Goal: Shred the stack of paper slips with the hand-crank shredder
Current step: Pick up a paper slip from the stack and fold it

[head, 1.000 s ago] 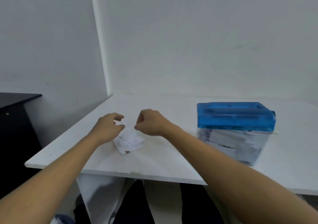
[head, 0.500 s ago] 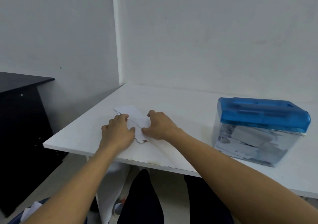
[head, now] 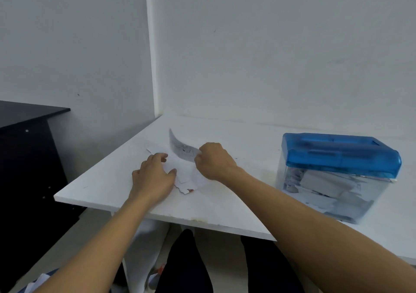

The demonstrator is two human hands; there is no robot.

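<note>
Currently the left hand [head: 153,175] lies palm down on the near left part of the white desk [head: 225,205], its fingers spread and fairly straight, pressing on the left side of the stack [head: 189,180] of white paper slips. The stack sits flat on the desk between the two hands, its pieces fanned unevenly, with a ragged near corner that shows a small red mark. Just right of it, the right hand [head: 213,162] is curled into a loose fist, thumb and fingers pinched on the right end of one slip [head: 180,147]. That slip is raised off the pile and curves up and away to the far left, its free end in the air above the desk; faint dark print shows on the face turned toward the camera, too blurred to read. The two hands are near each other but not touching. Well to the right on the same desk stands the shredder [head: 337,175], apart from both hands: a blue translucent lid [head: 342,155] over a clear bin [head: 326,196] that holds pale scraps of paper. The right forearm runs past the near left of it without touching it. A pale wall [head: 270,67] meets the desk's far edge, a black cabinet [head: 27,157] stands at the far left, and dark-clad legs [head: 184,265] show below the desk's near edge.
</note>
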